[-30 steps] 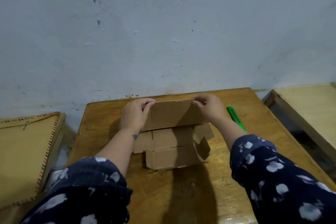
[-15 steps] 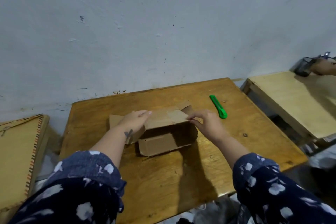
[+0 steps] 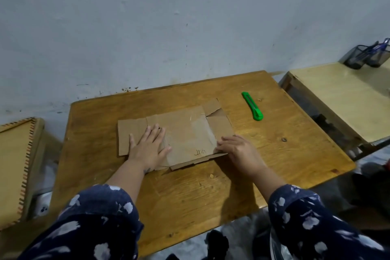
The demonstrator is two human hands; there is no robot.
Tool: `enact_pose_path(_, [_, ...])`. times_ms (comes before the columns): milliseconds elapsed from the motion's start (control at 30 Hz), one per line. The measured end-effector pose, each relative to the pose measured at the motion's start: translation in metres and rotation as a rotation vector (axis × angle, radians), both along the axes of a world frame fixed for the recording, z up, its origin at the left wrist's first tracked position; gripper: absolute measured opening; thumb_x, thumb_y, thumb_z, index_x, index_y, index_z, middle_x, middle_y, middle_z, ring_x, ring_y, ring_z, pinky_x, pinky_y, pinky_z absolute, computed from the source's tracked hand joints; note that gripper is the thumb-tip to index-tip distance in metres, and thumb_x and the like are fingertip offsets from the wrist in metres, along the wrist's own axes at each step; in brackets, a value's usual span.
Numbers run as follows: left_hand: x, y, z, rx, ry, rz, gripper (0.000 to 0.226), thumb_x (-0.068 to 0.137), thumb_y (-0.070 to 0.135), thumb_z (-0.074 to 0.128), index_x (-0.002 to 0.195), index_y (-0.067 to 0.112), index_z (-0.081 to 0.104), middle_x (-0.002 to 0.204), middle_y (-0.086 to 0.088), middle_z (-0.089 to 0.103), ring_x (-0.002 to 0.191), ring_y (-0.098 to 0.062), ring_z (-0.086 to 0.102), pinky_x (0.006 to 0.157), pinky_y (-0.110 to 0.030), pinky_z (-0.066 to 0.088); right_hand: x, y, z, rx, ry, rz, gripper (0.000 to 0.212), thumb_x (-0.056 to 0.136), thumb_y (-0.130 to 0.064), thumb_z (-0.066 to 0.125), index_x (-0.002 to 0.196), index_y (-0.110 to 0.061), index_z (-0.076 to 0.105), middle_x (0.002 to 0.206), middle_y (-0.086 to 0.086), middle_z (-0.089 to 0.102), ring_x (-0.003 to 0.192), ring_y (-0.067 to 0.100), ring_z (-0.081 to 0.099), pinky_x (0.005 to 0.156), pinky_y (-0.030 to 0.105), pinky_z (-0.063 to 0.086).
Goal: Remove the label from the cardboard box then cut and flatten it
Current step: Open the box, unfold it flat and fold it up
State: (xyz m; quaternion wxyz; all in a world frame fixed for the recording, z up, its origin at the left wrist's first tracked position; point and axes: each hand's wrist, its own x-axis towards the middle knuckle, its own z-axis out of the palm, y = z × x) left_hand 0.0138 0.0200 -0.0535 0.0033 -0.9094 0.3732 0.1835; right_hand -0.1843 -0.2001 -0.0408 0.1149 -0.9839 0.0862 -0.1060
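Observation:
The brown cardboard box [image 3: 185,131] lies pressed flat on the wooden table [image 3: 211,192], its flaps spread out to the left and at the far right corner. A paler patch and some handwriting show on its top face. My left hand [image 3: 148,148] rests palm down on the left part of the cardboard, fingers spread. My right hand [image 3: 236,150] presses on the near right corner, fingers bent over the edge. A green utility knife [image 3: 252,108] lies on the table to the right of the cardboard, apart from both hands.
A pale wooden table [image 3: 346,95] stands to the right with a dark mesh pen holder [image 3: 367,57] at its far end. A woven-edged board [image 3: 14,164] sits at the left. The wall runs right behind the table.
The box stood partly open with both hands on its top flap. It has been pushed down and now lies flat under both palms. The view has tilted downward.

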Motion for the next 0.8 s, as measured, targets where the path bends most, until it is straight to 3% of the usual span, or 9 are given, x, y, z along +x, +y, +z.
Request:
enact_pose_path(100, [-0.003, 0.001, -0.007, 0.006, -0.024, -0.003, 0.068, 0.095, 0.061, 0.010, 0.150, 0.031, -0.017, 0.155, 0.010, -0.029, 0.144, -0.013, -0.024, 0.111, -0.063, -0.008, -0.007, -0.002, -0.008, -0.013, 0.017, -0.009, 0.035, 0.082, -0.008, 0.065, 0.114, -0.023, 0.067, 0.126, -0.002, 0.064, 0.125, 0.016, 0.053, 0.110, 0.046, 0.036])
enact_pose_path(200, [-0.005, 0.001, -0.008, -0.012, -0.028, -0.006, 0.066, 0.096, 0.058, 0.008, 0.149, 0.030, -0.018, 0.154, 0.010, -0.030, 0.144, -0.013, -0.025, 0.111, -0.062, -0.010, -0.010, -0.002, -0.012, 0.020, 0.118, -0.008, 0.046, 0.088, -0.033, 0.048, 0.134, -0.026, 0.052, 0.144, -0.008, 0.046, 0.141, 0.007, 0.028, 0.120, 0.040, 0.016])
enact_pose_path(400, [-0.005, 0.003, -0.011, -0.139, 0.016, 0.054, 0.055, 0.097, 0.049, -0.003, 0.151, 0.036, -0.008, 0.157, 0.016, -0.020, 0.143, -0.007, -0.023, 0.113, -0.057, -0.015, 0.012, 0.003, -0.012, 0.084, 0.138, -0.212, 0.057, 0.094, -0.049, 0.041, 0.146, -0.026, 0.032, 0.156, -0.008, 0.025, 0.146, 0.006, 0.010, 0.120, 0.038, 0.004])
enact_pose_path(500, [-0.008, 0.001, -0.010, -0.194, 0.024, 0.101, 0.064, 0.091, 0.059, -0.007, 0.151, 0.038, -0.002, 0.158, 0.017, -0.015, 0.144, -0.006, -0.020, 0.114, -0.055, -0.016, 0.023, 0.003, -0.013, 0.048, 0.208, -0.241, 0.061, 0.095, -0.051, 0.037, 0.149, -0.026, 0.024, 0.159, -0.007, 0.015, 0.147, 0.008, 0.001, 0.118, 0.039, -0.003])
enact_pose_path(633, [-0.010, 0.002, -0.016, -0.154, -0.079, 0.061, 0.082, 0.081, 0.078, 0.003, 0.150, 0.036, -0.010, 0.156, 0.014, -0.021, 0.145, -0.011, -0.021, 0.111, -0.055, -0.016, 0.029, 0.000, -0.017, 0.050, 0.257, -0.233, 0.064, 0.095, -0.054, 0.032, 0.150, -0.025, 0.018, 0.161, -0.006, 0.003, 0.146, 0.009, -0.010, 0.114, 0.044, -0.012])
enact_pose_path(800, [-0.011, 0.002, -0.026, -0.167, -0.173, 0.077, 0.088, 0.077, 0.083, 0.000, 0.151, 0.036, -0.008, 0.158, 0.013, -0.016, 0.145, -0.011, -0.016, 0.113, -0.056, -0.011, 0.046, -0.024, -0.018, 0.046, 0.175, -0.330, 0.070, 0.094, -0.061, 0.028, 0.151, -0.026, 0.007, 0.160, -0.003, -0.009, 0.145, 0.011, -0.016, 0.115, 0.047, -0.014])
